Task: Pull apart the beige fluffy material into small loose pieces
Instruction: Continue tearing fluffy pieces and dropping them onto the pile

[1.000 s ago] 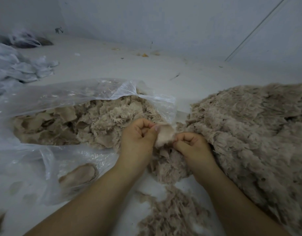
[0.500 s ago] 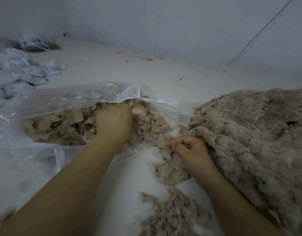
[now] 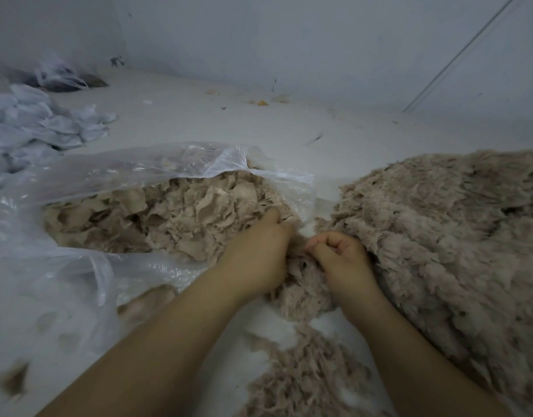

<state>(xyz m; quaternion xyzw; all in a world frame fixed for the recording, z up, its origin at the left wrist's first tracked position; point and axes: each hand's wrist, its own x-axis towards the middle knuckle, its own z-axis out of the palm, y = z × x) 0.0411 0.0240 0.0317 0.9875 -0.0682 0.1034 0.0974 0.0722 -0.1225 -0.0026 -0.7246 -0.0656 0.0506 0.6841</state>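
Beige fluffy material point(image 3: 446, 236) sits as a big heap on the right side of the white floor point(image 3: 259, 136), with a thinner tongue of it running toward centre, under both hands. Right hand point(image 3: 340, 257) sits at the heap's left edge, fingers curled in with the thumb along them, apparently pinching a tuft — the tuft itself is hard to make out. Left hand point(image 3: 256, 254) is just beside it, back to the camera, reaching into the fluff at the bag mouth; fingertips are buried, so can't tell whether it grips anything.

Clear plastic bag point(image 3: 114, 173) lies open on the left, filled with torn loose pieces point(image 3: 169, 218) — flatter, paler scraps. More shredded bits point(image 3: 304, 371) are scattered on the floor between the forearms. A pile of pale blue-white scraps point(image 3: 33, 127) sits far left, and another bag with dark contents point(image 3: 60, 76) lies by the wall.
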